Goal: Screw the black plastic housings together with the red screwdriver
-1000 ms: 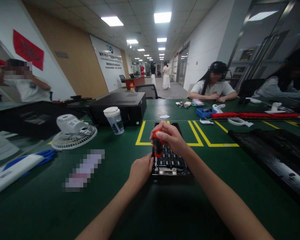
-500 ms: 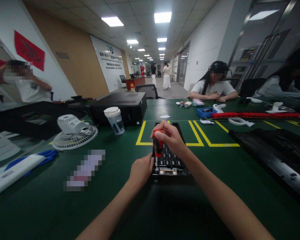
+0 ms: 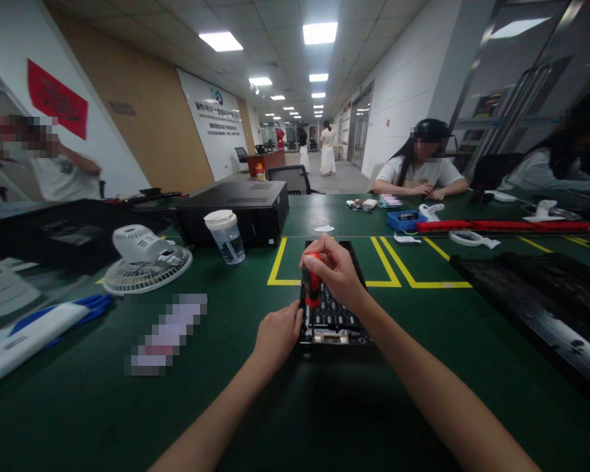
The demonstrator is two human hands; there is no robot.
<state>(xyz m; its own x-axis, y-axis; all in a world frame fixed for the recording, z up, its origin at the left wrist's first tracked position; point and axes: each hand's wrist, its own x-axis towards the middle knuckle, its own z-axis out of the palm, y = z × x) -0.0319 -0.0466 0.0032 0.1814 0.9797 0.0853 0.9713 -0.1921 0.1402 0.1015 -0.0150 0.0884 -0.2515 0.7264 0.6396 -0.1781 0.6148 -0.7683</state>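
A hand could pass over the green bench (image 3: 435, 321) between the right hand (image 3: 338, 269) and the long black panel (image 3: 535, 308). Leftward, the lidded plastic cup (image 3: 227, 239) and white fan (image 3: 138, 245) obstruct, with the black vented case (image 3: 240, 200) just behind the cup.

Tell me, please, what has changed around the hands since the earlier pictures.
The right hand and its screwdriver have shifted slightly rightward; nothing was taken up or let go. The left hand stays at the left edge of the black device; the cup and fan stay put.

Cup (image 3: 230, 242) left of device (image 3: 337, 316)
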